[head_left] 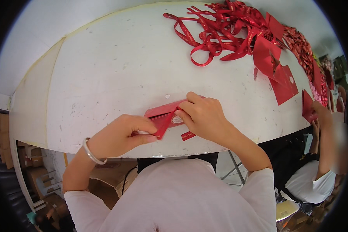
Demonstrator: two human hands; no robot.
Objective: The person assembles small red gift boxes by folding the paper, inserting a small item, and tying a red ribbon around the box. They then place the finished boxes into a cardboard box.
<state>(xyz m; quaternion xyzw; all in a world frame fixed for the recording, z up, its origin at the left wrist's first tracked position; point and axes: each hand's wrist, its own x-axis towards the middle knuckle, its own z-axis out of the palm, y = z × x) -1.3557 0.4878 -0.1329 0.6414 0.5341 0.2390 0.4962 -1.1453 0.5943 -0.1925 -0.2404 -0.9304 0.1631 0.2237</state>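
Note:
A small red box [164, 109] with a round white label [176, 119] lies on the white table in front of me, partly covered by my hands. A red ribbon [166, 124] slants tightly across it. My left hand [129, 131], with a silver bangle at the wrist, pinches the ribbon's lower end between thumb and fingers. At the box's right end, my right hand [203, 115] is closed, thumb and fingers gripping the ribbon's upper part. A short printed ribbon piece [188, 135] shows on the table below the right hand; whether it joins the held ribbon is hidden.
At the far right lies a tangled heap of red printed ribbons [224, 36] beside several red folded cartons [284, 85]. Further right, a co-worker's hand [317, 110] holds a red folded piece [308, 106]. The table's near edge [170, 156] runs just below my hands.

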